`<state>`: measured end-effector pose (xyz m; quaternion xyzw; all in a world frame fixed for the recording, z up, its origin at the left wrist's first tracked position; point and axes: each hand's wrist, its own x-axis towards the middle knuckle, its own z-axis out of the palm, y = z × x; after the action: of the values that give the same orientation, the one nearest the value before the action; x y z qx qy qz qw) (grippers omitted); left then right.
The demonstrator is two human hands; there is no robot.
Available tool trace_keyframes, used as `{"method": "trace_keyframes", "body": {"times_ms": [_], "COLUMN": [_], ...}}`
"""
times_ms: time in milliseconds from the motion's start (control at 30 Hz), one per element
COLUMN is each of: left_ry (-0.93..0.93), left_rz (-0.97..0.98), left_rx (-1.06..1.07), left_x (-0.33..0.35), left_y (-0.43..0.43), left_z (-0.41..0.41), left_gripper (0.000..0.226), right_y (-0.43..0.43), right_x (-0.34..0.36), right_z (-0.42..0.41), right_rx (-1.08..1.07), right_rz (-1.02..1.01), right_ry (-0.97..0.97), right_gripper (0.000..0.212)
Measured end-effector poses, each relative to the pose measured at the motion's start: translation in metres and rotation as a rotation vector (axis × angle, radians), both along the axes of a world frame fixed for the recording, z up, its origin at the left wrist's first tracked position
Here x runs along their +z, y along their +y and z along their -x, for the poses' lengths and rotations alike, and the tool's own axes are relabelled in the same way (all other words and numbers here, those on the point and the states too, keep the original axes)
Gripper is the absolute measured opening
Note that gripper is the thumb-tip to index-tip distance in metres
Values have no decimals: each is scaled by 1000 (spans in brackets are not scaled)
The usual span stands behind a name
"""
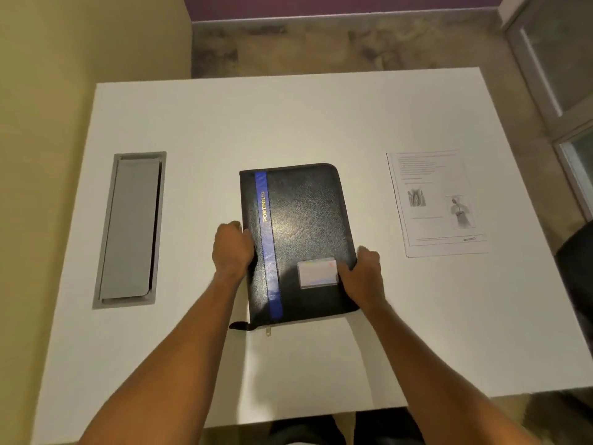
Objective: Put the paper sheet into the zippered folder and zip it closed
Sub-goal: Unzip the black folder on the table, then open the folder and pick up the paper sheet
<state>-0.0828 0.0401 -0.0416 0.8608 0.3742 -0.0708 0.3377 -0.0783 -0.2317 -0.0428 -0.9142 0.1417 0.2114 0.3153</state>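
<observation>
On the table (321, 123) the seemingly zipped folder (305, 220) is clasped by left hand (232, 248) and right hand (364, 277), and, yanked open, could be skidded.

A grey rectangular cable hatch (130, 229) is set flush into the left part of the white desk (288, 123), beyond which a mottled brown floor (353, 49) is seen, flanked by a yellowish wall (80, 43) and a window frame (529, 78).
</observation>
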Motion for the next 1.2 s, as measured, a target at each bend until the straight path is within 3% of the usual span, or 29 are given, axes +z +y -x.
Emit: {"method": "trace_keyframes", "body": {"times_ms": [167,300,467,633,800,900,1033,1133,1200], "left_ry": [4,10,16,68,-58,-154,-186,-155,-169], "left_rz": [84,112,149,293,490,561,635,403,236], "left_rx": [45,31,-8,41,123,154,71,-66,-82], "left_x": [0,0,5,29,99,145,190,198,195], "left_y": [-22,-22,-18,-3,9,9,-1,1,9], "left_z": [33,34,33,34,37,42,47,51,54], "left_gripper": [21,21,24,40,36,54,48,57,51], "right_y": [-4,-2,1,27,73,101,131,141,138], "right_x": [11,26,48,82,121,140,145,151,158], "right_z": [-11,-15,-10,14,58,74,95,97,92], "right_rx": [-121,-193,-163,-107,-13,44,340,530,599], "right_rz": [-169,-190,-140,-70,-237,-355,-330,-406,-475], "right_ry": [58,37,0,-167,-602,-606,-598,-524,-405], "right_gripper": [20,32,9,24,30,39,46,49,50]}}
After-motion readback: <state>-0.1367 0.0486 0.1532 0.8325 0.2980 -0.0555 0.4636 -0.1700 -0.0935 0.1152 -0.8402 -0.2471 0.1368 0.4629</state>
